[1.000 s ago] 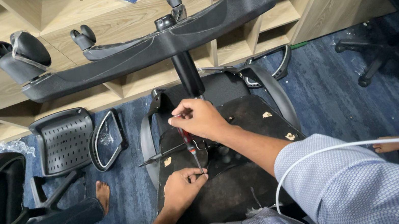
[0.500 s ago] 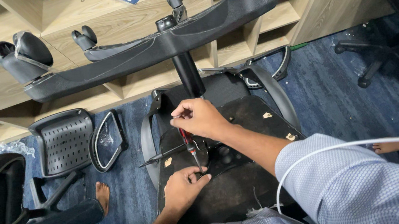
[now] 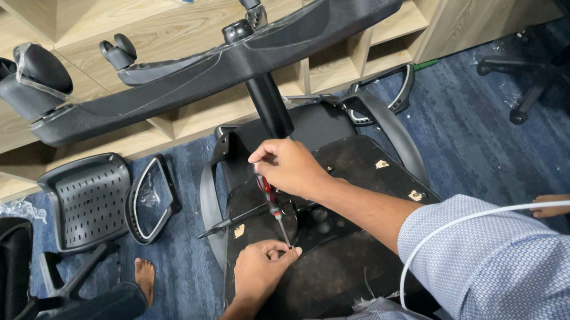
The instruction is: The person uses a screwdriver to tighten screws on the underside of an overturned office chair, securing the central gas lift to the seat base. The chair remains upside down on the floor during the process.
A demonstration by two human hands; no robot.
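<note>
While both hands work on the upturned chair seat [image 3: 357, 260]:
Left hand [image 3: 261, 267]: fingers pinched at the screwdriver's tip, on the seat's underside.
Screwdriver [image 3: 272, 202]: upright, red-handled, between the hands.
Right hand [image 3: 289, 167]: closed around the handle.

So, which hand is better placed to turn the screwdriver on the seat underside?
Right. The right hand grips the red screwdriver by its handle, shaft upright. The left hand is at the tip, fingers steadying it on the black seat underside.
</note>
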